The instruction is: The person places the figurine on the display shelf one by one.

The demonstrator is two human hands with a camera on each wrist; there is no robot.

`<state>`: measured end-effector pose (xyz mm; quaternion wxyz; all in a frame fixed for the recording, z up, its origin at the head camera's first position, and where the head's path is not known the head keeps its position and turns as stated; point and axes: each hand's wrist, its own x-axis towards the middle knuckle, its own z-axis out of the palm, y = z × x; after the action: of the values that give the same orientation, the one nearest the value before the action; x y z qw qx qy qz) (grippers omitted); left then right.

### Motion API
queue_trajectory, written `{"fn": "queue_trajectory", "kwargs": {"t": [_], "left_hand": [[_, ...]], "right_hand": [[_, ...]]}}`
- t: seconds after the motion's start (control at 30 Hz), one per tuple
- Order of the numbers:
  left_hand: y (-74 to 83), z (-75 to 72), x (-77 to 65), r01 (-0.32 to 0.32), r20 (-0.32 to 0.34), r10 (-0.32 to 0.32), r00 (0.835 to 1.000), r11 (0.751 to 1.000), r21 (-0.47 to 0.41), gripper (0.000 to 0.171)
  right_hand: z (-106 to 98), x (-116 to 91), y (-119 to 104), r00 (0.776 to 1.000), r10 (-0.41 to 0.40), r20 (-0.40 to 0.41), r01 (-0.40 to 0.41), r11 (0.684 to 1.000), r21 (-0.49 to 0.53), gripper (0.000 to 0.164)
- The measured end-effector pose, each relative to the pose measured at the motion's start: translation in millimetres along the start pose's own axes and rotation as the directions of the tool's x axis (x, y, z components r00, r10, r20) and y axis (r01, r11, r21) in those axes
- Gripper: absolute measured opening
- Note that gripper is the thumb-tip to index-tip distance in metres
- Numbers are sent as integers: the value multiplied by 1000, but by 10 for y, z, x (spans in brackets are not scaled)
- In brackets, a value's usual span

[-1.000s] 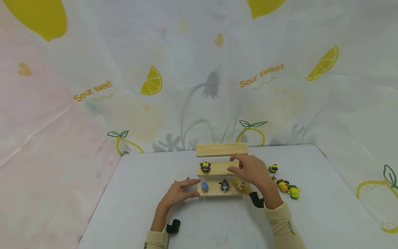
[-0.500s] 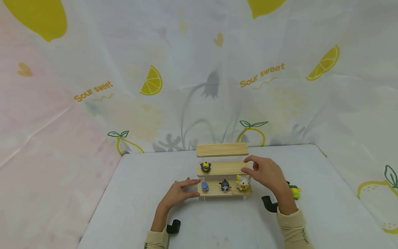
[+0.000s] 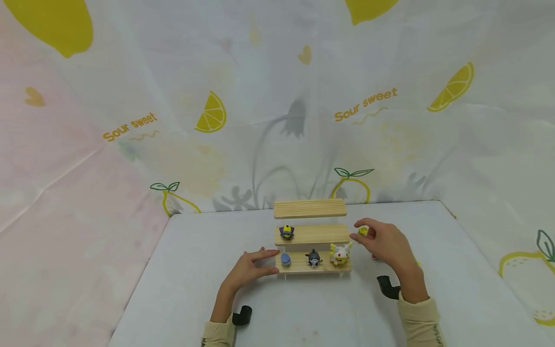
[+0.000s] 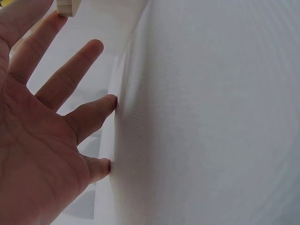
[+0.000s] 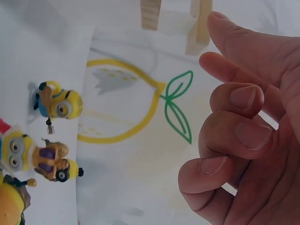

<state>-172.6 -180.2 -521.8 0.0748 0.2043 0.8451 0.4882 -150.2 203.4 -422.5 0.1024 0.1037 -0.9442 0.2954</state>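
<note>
A three-tier wooden shelf (image 3: 316, 234) stands on the table. My left hand (image 3: 247, 267) reaches its left end with fingers spread, and in the left wrist view a fingertip (image 4: 61, 15) touches a board's end. My right hand (image 3: 386, 243) hovers off the shelf's right end, fingers loosely bent and holding nothing. A yellow minion figure (image 3: 363, 231) shows through the gap between its thumb and fingers. The right wrist view shows a minion with a guitar (image 5: 58, 101) and a purple-clad minion (image 5: 51, 160) beyond the hand.
A purple-and-yellow figure (image 3: 286, 232) stands on the middle tier. On the bottom tier are a blue figure (image 3: 285, 260), a dark grey-hooded figure (image 3: 313, 258) and a white-and-yellow figure (image 3: 341, 254). A lemon-print cloth (image 3: 243, 168) hangs behind the white-covered table (image 3: 321, 313).
My right hand has moved right from in front of the middle tier to beyond the shelf's right end, uncovering the white-and-yellow figure. My left hand has stayed put.
</note>
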Motion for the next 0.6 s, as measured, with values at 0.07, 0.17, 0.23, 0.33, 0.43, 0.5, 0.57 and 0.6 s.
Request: {"fn": "queue_trajectory", "kwargs": {"t": [0.07,0.17,0.23,0.33,0.43,0.5,0.57,0.6], "left_hand": [[3,1,-3,1,3,-1,1000,1000,2,48],[10,-1,-6,2,4,-2,1000,1000,4,48],[13,-4,-6,-1,2,1,1000,1000,3,48],[14,-9,-2,-3,-1,3,1000,1000,3,48],[10,-10,2,-1,-2,1,1000,1000,3,48],[7,-10,3,4,-1,-4,1000,1000,2,48],[6,-8,3,6,-1,-6,1000,1000,-1,48],[6,-7,3,6,-1,-6,1000,1000,-4,48]], "right_hand": [[-25,-13,36,1000,17,-1,-17,1000,-5,25],[-47,-35,106,999,43,-4,-43,999,-22,25],[-56,-50,148,998,59,-3,-59,998,-28,25],[-61,-76,197,996,85,11,-85,996,-36,28],[-65,-101,232,993,117,32,-115,991,-62,31],[-68,-119,252,990,133,43,-129,988,-90,31],[-74,-139,274,987,149,55,-142,984,-109,31],[-76,-149,286,986,156,60,-149,982,-113,31]]}}
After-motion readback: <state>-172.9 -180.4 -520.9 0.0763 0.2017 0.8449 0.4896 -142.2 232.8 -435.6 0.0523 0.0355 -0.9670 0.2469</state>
